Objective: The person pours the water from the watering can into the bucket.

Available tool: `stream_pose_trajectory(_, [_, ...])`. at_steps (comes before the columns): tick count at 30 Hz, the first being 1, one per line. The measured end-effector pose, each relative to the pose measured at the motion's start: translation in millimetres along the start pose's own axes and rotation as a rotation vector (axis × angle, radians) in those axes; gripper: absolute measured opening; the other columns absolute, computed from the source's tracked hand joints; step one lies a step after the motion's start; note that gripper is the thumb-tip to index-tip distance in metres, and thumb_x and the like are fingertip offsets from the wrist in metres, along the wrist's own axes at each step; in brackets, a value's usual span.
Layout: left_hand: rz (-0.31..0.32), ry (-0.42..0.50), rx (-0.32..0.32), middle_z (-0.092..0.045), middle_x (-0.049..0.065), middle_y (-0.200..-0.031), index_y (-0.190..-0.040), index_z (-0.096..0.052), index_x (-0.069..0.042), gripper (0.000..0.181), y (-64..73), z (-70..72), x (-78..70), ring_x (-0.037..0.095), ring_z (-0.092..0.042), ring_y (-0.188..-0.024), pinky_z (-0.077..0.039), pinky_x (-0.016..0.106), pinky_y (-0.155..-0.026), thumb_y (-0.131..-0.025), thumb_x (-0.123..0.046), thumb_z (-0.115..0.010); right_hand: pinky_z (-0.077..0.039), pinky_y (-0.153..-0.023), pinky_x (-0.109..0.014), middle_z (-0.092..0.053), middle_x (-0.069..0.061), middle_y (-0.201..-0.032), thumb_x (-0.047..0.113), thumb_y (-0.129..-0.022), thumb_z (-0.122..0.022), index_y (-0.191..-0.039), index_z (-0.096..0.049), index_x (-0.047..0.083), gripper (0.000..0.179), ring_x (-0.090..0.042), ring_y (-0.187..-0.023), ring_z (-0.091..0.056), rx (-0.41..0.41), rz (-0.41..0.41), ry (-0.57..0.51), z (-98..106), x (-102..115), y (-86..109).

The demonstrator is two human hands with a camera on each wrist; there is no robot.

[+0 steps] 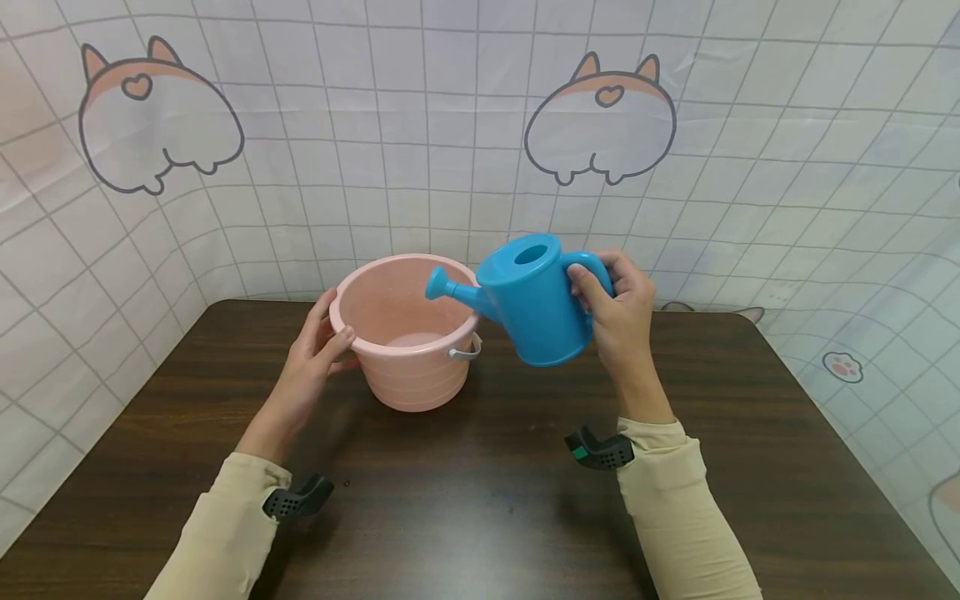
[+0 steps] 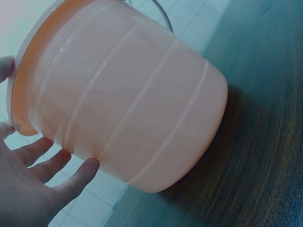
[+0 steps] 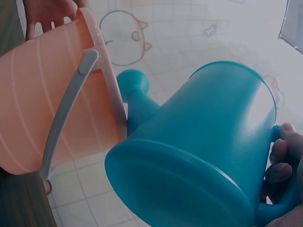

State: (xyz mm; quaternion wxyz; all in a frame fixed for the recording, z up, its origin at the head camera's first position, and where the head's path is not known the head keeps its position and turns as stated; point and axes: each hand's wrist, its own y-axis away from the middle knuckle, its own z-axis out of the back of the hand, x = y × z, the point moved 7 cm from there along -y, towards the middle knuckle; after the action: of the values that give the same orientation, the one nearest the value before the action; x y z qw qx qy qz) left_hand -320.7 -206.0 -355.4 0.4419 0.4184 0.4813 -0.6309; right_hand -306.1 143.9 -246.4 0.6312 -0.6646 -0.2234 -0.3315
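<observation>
A pink bucket [image 1: 408, 375] stands on the dark wooden table, its grey handle [image 1: 467, 348] hanging down at the right side. My left hand [image 1: 303, 367] holds it by the left of the rim; in the left wrist view several fingertips [image 2: 87, 170] lie against the outer wall. My right hand [image 1: 621, 308] grips the handle of a blue watering can [image 1: 536, 317] in the air, right of the bucket. The can leans left, and its spout [image 1: 457, 290] reaches over the bucket's right rim. I see no water coming out.
The brown table [image 1: 450, 517] stretches out in front of and beside the bucket. A white gridded cloth [image 1: 345, 150] with cartoon animals hangs behind and at the sides. Dark wrist cameras [image 1: 600, 450] sit on both sleeves.
</observation>
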Motion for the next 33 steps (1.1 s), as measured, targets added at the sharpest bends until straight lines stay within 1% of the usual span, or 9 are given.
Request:
stream_pose_trajectory(3, [-0.001, -0.001, 0.001, -0.027, 0.013, -0.148, -0.146, -0.012, -0.032, 0.061, 0.1, -0.2, -0.3, 0.024, -0.041, -0.126, -0.049, 0.041, -0.088, -0.096, -0.029, -0.046, -0.043, -0.059, -0.02, -0.054, 0.0, -0.069, 0.004, -0.089, -0.055, -0.089, -0.057, 0.0, 0.004, -0.014, -0.061, -0.048, -0.002, 0.003, -0.012, 0.0, -0.1, 0.1])
stream_pose_trajectory(8, [-0.004, -0.001, -0.001, -0.027, 0.013, -0.149, -0.146, -0.012, -0.032, 0.061, 0.7, -0.4, -0.6, 0.025, -0.041, -0.126, -0.048, 0.046, -0.089, -0.096, -0.028, -0.046, -0.044, -0.058, -0.02, -0.055, 0.001, -0.07, 0.005, -0.089, -0.056, -0.09, -0.058, 0.001, 0.004, -0.013, -0.061, -0.049, -0.003, 0.007, -0.022, 2.6, -13.5, -1.9])
stream_pose_trajectory(11, [-0.003, 0.0, -0.004, -0.027, 0.013, -0.149, -0.146, -0.013, -0.032, 0.06, 0.8, -0.4, -0.3, 0.025, -0.041, -0.126, -0.048, 0.046, -0.089, -0.096, -0.028, -0.046, -0.044, -0.058, -0.021, -0.056, 0.002, -0.071, 0.009, -0.089, -0.058, -0.091, -0.058, 0.001, 0.008, -0.013, -0.061, -0.049, -0.006, 0.006, -0.02, 3.9, -20.3, -2.7])
stream_pose_trajectory(16, [-0.007, 0.005, -0.003, -0.027, 0.014, -0.149, -0.146, -0.013, -0.032, 0.06, 0.5, -0.7, 0.4, 0.025, -0.041, -0.126, -0.048, 0.045, -0.089, -0.096, -0.028, -0.045, -0.044, -0.058, -0.022, -0.057, 0.001, -0.07, 0.012, -0.089, -0.058, -0.091, -0.058, -0.001, 0.013, -0.013, -0.061, -0.05, -0.01, 0.0, -0.04, 4.4, -20.1, -1.8])
stream_pose_trajectory(22, [-0.012, 0.0, 0.005, -0.026, 0.013, -0.149, -0.146, -0.012, -0.032, 0.06, 0.4, -1.6, 1.4, 0.026, -0.04, -0.127, -0.047, 0.049, -0.09, -0.097, -0.027, -0.044, -0.043, -0.056, -0.022, -0.056, 0.0, -0.069, 0.01, -0.089, -0.058, -0.09, -0.058, -0.001, 0.011, -0.013, -0.059, -0.048, 0.004, 0.006, -0.056, 4.7, -19.4, -1.1])
stream_pose_trajectory(33, [-0.015, -0.006, 0.003, -0.025, 0.012, -0.149, -0.146, -0.012, -0.032, 0.06, 0.1, -2.0, 0.3, 0.028, -0.038, -0.128, -0.047, 0.049, -0.09, -0.096, -0.028, -0.044, -0.044, -0.056, -0.022, -0.056, 0.001, -0.069, 0.01, -0.088, -0.058, -0.091, -0.057, -0.004, 0.014, -0.013, -0.059, -0.048, 0.016, 0.016, -0.055, 5.6, -20.7, -1.9])
